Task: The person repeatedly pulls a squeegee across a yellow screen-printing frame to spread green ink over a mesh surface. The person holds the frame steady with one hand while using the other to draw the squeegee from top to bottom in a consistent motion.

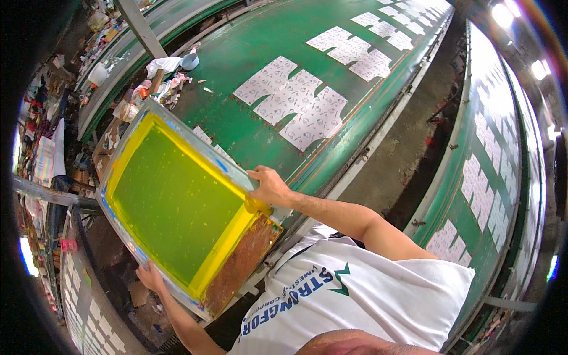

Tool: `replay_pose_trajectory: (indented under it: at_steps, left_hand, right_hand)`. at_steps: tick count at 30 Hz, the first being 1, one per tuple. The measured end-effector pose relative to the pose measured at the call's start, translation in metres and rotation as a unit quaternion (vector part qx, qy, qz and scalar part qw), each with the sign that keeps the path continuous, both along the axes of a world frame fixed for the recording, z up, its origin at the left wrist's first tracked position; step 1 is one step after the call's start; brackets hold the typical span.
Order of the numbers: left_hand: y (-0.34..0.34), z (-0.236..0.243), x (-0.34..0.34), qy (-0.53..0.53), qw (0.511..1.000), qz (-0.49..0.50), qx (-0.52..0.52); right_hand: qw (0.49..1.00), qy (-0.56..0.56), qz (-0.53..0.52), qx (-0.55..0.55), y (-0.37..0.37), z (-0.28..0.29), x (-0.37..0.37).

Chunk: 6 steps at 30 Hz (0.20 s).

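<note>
A screen printing frame [171,195] is tilted in front of me, with yellow-green mesh, bright yellow borders and a grey rim smeared with blue. My left hand [152,278] grips its lower left rim, the fingers partly hidden by the frame. On the opposite rim, my right hand [272,188] is closed round the edge beside a yellow lump [258,206] whose kind I cannot make out. A rusty brown strip [242,260] runs along the frame's end nearest me. Beyond the frame, white printed fabric pieces [296,103] lie flat on a long green table [236,53].
Rags, a blue-grey bowl [190,61] and scraps clutter the table's left edge, near a metal post [141,28]. At right, past a narrow aisle [390,148], runs another green table [435,201] with fabric pieces. Piled cloth [44,160] lies far left.
</note>
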<state>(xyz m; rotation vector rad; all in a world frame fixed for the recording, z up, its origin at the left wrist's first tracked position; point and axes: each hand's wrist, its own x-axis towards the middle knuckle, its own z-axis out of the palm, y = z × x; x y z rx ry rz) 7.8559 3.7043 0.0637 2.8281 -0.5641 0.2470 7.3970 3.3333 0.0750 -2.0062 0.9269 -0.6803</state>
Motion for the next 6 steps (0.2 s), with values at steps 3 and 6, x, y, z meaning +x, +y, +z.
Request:
replay_pose_trajectory:
  at_steps: [3, 6]
  left_hand:
    - [-0.042, -0.023, 0.021, 0.037, 0.999, -0.033, -0.010]
    - [-0.070, -0.032, 0.032, 0.067, 0.996, -0.051, 0.014]
  right_hand:
    - [0.999, 0.022, -0.034, -0.017, 0.001, -0.020, 0.000]
    - [0.996, 0.072, -0.034, 0.028, -0.003, -0.038, -0.006]
